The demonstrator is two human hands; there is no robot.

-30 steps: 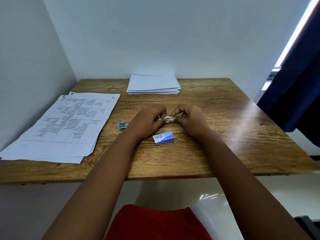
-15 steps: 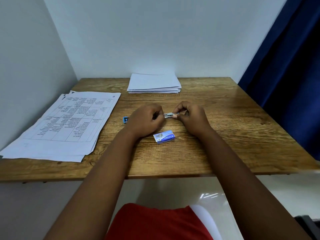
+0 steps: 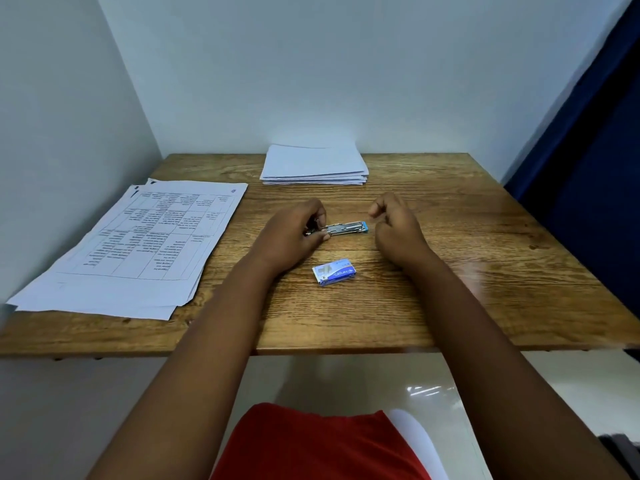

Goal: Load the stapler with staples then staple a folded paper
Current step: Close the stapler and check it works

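A: Currently, where is the small blue-and-silver metal stapler (image 3: 346,227)?
B: Table centre, its left end pinched by the left hand (image 3: 292,233).
A: Right hand (image 3: 394,226)?
B: At 3 o'clock, loosely curled, holding nothing.

The small blue box of staples (image 3: 334,272) in front of me carries a brand word in white, upside down to me and too small to read. The printed sheets (image 3: 138,233) on my left hold a table of text, also upside down and illegible.
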